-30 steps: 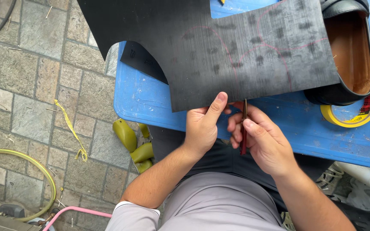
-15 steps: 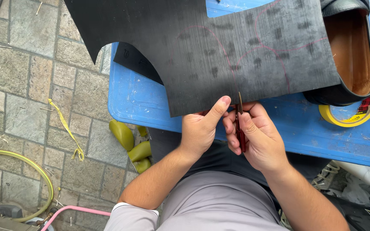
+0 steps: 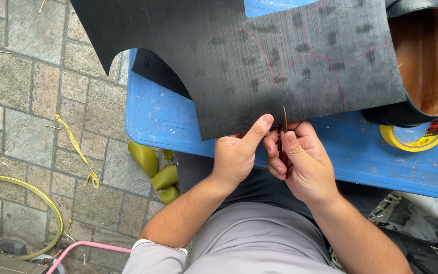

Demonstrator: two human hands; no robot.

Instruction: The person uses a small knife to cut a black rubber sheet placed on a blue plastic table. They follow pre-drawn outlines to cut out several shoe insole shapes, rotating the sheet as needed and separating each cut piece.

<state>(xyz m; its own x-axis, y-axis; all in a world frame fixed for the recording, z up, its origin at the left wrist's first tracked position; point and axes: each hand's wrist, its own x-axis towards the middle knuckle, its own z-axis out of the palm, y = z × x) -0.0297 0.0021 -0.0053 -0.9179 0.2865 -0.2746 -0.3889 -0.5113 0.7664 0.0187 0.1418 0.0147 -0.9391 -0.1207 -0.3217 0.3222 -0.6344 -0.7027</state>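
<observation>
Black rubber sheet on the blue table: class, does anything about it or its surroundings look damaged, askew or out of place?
The black rubber sheet has ragged, scooped-out edges where pieces are missing, and overhangs the blue table. It also covers part of the black shoe. On the stone floor, green shoe forms and a yellow strip lie scattered.

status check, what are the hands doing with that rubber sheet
Left hand pinching the black rubber sheet at its near edge. Right hand gripping a thin blade set at that edge. Shoe lies beside the sheet, apart from the blade.
</observation>
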